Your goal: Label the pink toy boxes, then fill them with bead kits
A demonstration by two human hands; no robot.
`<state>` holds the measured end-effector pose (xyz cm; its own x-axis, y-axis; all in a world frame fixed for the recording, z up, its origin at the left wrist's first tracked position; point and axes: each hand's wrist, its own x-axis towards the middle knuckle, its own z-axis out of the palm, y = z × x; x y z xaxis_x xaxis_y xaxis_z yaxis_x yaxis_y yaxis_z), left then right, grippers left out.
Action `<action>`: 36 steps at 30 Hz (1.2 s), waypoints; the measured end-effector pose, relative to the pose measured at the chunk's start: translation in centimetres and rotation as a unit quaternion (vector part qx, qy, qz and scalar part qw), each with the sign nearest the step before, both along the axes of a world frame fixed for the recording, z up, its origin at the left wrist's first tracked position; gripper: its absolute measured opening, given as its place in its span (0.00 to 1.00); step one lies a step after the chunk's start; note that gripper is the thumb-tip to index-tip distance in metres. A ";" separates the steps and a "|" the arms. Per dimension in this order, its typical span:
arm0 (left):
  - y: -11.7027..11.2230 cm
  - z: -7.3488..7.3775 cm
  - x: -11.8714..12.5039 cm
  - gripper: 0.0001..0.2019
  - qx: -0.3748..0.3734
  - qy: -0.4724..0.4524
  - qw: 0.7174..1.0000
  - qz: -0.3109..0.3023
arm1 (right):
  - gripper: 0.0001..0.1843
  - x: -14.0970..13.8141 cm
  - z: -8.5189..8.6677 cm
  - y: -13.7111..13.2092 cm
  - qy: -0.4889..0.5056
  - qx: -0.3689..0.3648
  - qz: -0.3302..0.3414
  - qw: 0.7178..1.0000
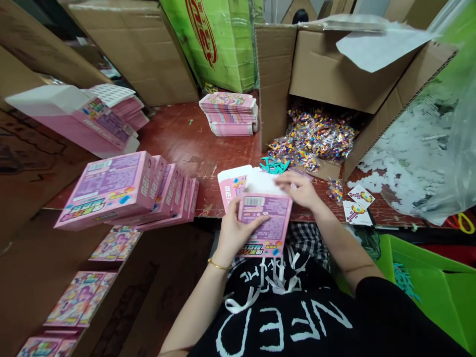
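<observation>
My left hand [234, 229] grips the left side of a pink toy box [266, 223] held over the table's front edge, barcode side up. My right hand [299, 189] sits at the box's open top end, fingers pinched on its white flap [260, 182]. A second pink carton [231, 187] lies just behind the box. Teal plastic pieces [274, 165] lie on the table beyond my right hand.
A row of filled pink boxes [126, 191] leans at the left. Flat cartons are stacked [229, 113] at the back. An open cardboard box [334, 74] spills bags of coloured beads [316, 136]. Printed cards [357, 204] lie at right, beside a green bin [427, 287].
</observation>
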<state>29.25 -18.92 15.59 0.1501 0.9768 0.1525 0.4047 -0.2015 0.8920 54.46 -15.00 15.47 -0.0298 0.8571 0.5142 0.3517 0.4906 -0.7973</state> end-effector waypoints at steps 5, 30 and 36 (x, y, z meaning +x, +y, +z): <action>3.7 -1.8 -1.6 0.41 0.004 0.025 0.997 0.076 | 0.20 5.6 -2.4 12.0 0.067 -0.153 -0.317 0.934; -0.2 2.2 4.4 0.23 0.304 0.150 0.937 -0.090 | 0.09 12.3 0.0 14.1 -0.023 0.055 -0.341 0.938; -1.5 2.9 5.5 0.37 0.244 0.121 0.940 -0.205 | 0.11 3.4 6.0 -4.2 -0.212 0.042 0.271 0.938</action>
<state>34.78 -20.47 18.49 0.5873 0.6520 0.4795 0.3835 -0.7459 0.5445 57.89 -19.25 21.43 -0.6664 0.6137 0.4234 0.3088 0.7441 -0.5925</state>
